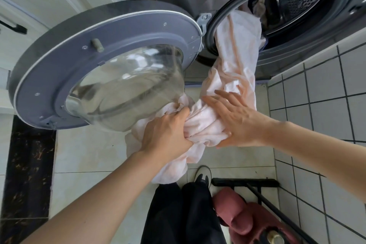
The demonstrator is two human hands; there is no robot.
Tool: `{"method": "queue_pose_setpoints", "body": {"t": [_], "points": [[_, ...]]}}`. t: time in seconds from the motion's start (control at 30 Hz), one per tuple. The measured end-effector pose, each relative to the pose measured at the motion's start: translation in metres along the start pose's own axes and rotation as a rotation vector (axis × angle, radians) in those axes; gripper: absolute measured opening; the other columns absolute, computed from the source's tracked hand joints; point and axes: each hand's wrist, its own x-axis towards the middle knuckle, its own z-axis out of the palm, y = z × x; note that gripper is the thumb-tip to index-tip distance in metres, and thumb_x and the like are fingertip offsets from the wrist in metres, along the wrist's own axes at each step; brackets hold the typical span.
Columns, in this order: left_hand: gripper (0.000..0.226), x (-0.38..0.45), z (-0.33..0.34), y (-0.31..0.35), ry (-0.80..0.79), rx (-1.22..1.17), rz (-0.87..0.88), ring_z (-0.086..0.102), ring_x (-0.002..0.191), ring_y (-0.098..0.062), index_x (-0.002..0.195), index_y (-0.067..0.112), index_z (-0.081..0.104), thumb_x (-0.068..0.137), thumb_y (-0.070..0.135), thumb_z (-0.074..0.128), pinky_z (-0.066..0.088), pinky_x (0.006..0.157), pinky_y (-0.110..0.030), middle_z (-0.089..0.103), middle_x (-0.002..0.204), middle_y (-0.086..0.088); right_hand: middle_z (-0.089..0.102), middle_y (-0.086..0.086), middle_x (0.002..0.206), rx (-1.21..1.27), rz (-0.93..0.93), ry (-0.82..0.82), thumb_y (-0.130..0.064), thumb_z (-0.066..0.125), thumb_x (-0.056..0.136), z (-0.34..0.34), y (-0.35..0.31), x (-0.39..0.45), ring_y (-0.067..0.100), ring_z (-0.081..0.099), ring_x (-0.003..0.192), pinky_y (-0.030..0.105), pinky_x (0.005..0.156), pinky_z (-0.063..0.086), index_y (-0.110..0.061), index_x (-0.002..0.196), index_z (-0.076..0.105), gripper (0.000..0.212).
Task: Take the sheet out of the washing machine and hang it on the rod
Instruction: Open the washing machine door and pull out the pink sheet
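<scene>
Clenched around a bunched twist of the sheet [233,69], the left hand [168,130] sits at the centre of the frame, fingers curled into the cloth and knuckles upward. Just right of it, the right hand [235,119] lies flat with fingers spread and nearly straight, palm pressed against the same roll of fabric, gripping nothing. Pale pink, soft and creased, the sheet runs as a thick rope from the perforated metal drum [301,0] at upper right, over the grey rubber rim, down to the hands, its loose end hanging below the left wrist toward the floor tiles [95,150]. At left, the round door [83,65] stands swung open, its bulging clear glass bowl glossy.
</scene>
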Motion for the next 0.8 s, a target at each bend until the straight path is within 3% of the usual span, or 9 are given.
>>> {"method": "queue_pose_setpoints", "body": {"t": [0.17,0.27,0.4,0.5,0.6,0.73,0.8], "points": [[0.036,-0.010,-0.001,-0.003,0.089,-0.047,0.169,0.031,0.050,-0.015,0.083,0.032,0.039,0.062,0.018,0.065,0.014,0.043,-0.018,0.023,0.054,0.018,0.010,-0.004,0.157,-0.023,-0.016,-0.067,-0.082,0.062,0.057,0.009,0.019,0.017,0.028,0.004,0.145,0.053,0.117,0.013,-0.030,0.150,-0.002,0.124],[0.051,-0.012,-0.003,-0.006,0.125,-0.044,0.228,0.026,0.046,-0.013,0.090,0.034,0.041,0.053,0.013,0.068,0.012,0.042,-0.014,0.019,0.049,0.019,0.000,-0.011,0.158,-0.040,-0.066,-0.082,-0.079,0.064,0.058,0.009,0.017,0.035,0.028,-0.003,0.145,0.052,0.115,0.007,-0.036,0.150,-0.005,0.122],[0.055,-0.015,-0.008,-0.005,0.183,-0.058,0.217,0.024,0.050,-0.010,0.091,0.030,0.044,0.049,0.011,0.075,0.009,0.045,-0.009,0.025,0.049,0.019,0.021,-0.013,0.152,-0.002,-0.051,-0.173,-0.071,0.068,0.063,0.014,0.014,0.049,0.021,0.005,0.144,0.049,0.114,0.012,-0.033,0.148,0.014,0.108],[0.062,-0.019,-0.005,-0.004,0.192,-0.085,0.158,0.022,0.049,-0.012,0.079,0.036,0.027,0.049,0.016,0.078,0.007,0.047,-0.008,0.020,0.048,0.018,0.041,-0.008,0.139,-0.008,-0.035,-0.156,-0.064,0.069,0.065,0.009,0.015,0.056,0.019,0.028,0.135,0.045,0.107,0.022,-0.028,0.139,0.033,0.090],[0.075,-0.020,0.001,-0.008,0.192,-0.079,0.092,0.024,0.047,-0.014,0.082,0.038,0.015,0.051,0.024,0.082,0.009,0.044,-0.010,0.017,0.051,0.018,0.051,-0.005,0.126,-0.053,-0.024,-0.118,-0.062,0.068,0.067,0.006,0.018,0.060,0.022,0.044,0.119,0.046,0.099,0.032,-0.024,0.134,0.041,0.081],[0.061,-0.021,0.003,-0.019,0.199,-0.101,-0.009,0.028,0.045,-0.018,0.077,0.031,0.024,0.059,0.028,0.082,0.017,0.042,-0.023,0.023,0.051,0.015,0.059,-0.002,0.112,-0.034,0.025,0.020,-0.052,0.067,0.069,0.011,0.025,0.054,0.028,0.053,0.107,0.051,0.097,0.034,-0.019,0.122,0.055,0.064],[0.051,-0.021,0.001,-0.019,0.149,-0.096,-0.037,0.031,0.050,-0.022,0.079,0.028,0.029,0.065,0.031,0.078,0.022,0.048,-0.027,0.025,0.053,0.014,0.061,-0.002,0.106,0.006,0.056,0.020,-0.045,0.067,0.075,0.012,0.022,0.051,0.026,0.051,0.106,0.045,0.096,0.031,-0.020,0.117,0.059,0.049]]}}
